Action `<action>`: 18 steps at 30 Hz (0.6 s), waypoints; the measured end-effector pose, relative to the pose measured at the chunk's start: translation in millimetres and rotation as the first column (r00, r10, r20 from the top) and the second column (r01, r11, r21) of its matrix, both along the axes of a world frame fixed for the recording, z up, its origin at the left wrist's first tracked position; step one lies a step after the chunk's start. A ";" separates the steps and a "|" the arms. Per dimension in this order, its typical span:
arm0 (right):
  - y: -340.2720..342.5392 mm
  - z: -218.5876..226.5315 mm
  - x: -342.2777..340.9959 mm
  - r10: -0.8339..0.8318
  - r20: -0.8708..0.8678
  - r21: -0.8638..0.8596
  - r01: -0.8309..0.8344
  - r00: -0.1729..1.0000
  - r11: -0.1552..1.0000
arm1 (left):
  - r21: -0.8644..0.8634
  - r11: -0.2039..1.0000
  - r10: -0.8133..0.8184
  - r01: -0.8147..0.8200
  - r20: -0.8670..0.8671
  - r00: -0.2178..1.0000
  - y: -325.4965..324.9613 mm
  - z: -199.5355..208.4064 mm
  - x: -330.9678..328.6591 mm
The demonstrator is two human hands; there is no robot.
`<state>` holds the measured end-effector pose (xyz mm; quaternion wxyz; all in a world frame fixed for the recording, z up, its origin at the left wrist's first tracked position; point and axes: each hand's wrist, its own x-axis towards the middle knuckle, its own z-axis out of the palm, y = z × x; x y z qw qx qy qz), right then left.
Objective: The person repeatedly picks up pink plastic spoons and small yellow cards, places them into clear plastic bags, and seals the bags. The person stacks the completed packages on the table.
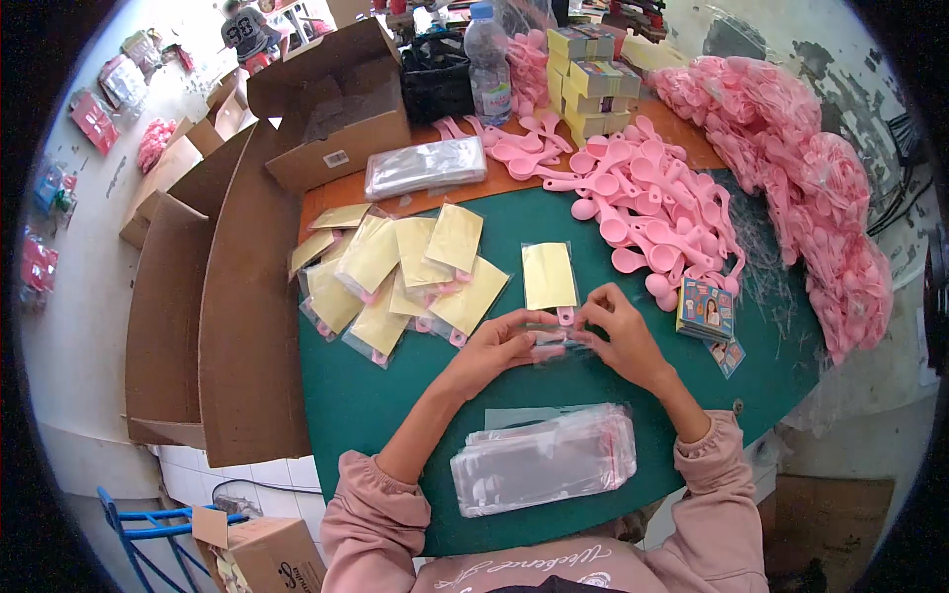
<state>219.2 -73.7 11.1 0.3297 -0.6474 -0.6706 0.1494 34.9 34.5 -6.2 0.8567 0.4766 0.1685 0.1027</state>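
Pinching a small clear plastic sleeve with a pink spoon handle (554, 341) over the green table mat (395, 405), the left hand (499, 346) and right hand (623, 331) grip its ends with closed fingertips. Just above lies a flat gold-card packet (549, 277); glossy empty clear bags (544, 460) are stacked below, loose pink plastic spoons (643, 212) heaped beyond.

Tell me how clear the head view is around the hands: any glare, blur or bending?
Head view: left hand and right hand fairly sharp, evenly lit; glare on the clear bag stack; green table edge bends toward the rim; corners black.
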 end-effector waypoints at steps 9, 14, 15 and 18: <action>0.5 -22.6 10.6 -0.089 -0.647 -0.100 0.031 0.757 0.994 | 0.605 0.796 0.203 -0.002 -0.264 0.943 -3.0 3.9 5.5; 6.3 -18.9 -1.5 -0.204 -0.803 -0.233 0.021 0.560 0.972 | 0.556 0.827 0.267 -0.085 -0.254 0.930 -2.2 -8.0 5.2; 6.8 -18.9 -3.3 -0.227 -0.796 -0.227 0.071 0.561 0.971 | 0.554 0.828 0.287 -0.088 -0.284 0.915 -2.2 -8.5 5.8; 7.1 -13.6 -8.0 -0.273 -0.804 -0.243 0.128 0.528 0.962 | 0.521 0.844 0.305 -0.123 -0.278 0.911 -2.4 -10.0 6.2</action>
